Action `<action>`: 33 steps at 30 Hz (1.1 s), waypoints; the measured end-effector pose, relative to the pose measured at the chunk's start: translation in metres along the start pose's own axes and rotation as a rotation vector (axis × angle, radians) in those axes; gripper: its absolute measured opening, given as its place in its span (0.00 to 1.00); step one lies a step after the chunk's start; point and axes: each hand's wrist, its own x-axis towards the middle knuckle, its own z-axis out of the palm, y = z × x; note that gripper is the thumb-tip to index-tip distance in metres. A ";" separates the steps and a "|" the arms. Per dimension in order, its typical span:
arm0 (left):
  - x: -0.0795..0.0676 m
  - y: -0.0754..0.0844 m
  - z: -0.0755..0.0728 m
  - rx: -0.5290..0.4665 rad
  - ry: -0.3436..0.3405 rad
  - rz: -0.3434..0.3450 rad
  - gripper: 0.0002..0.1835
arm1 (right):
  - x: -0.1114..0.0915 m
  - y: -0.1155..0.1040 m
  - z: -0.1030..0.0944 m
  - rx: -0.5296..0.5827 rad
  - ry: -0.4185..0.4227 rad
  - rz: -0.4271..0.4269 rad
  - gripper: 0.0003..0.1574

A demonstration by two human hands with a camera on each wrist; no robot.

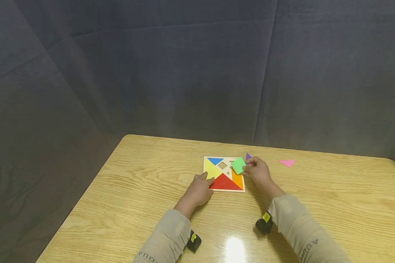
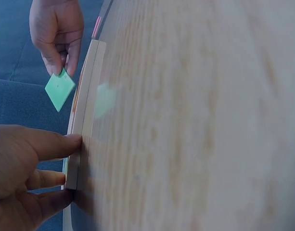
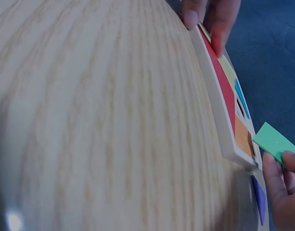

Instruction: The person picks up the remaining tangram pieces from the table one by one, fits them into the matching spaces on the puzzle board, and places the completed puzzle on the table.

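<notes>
A square tangram board point(image 1: 234, 190) lies on the table with blue, yellow, red and orange pieces set in it. My left hand point(image 1: 199, 188) holds its near left corner, the thumb along the front edge and other fingers reaching over the top. In my right hand point(image 1: 258, 171), thumb and fingertips pinch a green square piece point(image 1: 238, 166) by one corner, raised and tilted above the board's right side. The right wrist view shows the green piece point(image 3: 274, 139) apart from the board. Bare cut-outs show in the board's upper right.
A purple triangle point(image 1: 248, 156) lies just beyond the board's right edge, partly hidden by the right hand. Farther right is a pink triangle point(image 1: 287, 163). The wooden table point(image 1: 135, 175) ends at a dark cloth point(image 1: 171, 80) behind.
</notes>
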 end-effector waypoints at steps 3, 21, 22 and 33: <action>0.000 0.000 0.000 -0.003 -0.001 -0.002 0.22 | 0.000 0.002 0.003 0.003 -0.001 -0.010 0.14; -0.001 0.002 0.000 0.030 -0.006 -0.003 0.22 | 0.003 0.003 0.021 -0.076 -0.021 -0.066 0.10; -0.001 0.002 0.000 0.033 -0.005 -0.002 0.22 | 0.002 0.003 0.021 -0.081 -0.023 -0.069 0.10; 0.000 0.001 0.000 0.009 -0.007 -0.015 0.22 | 0.005 0.002 0.031 -0.087 -0.017 -0.092 0.09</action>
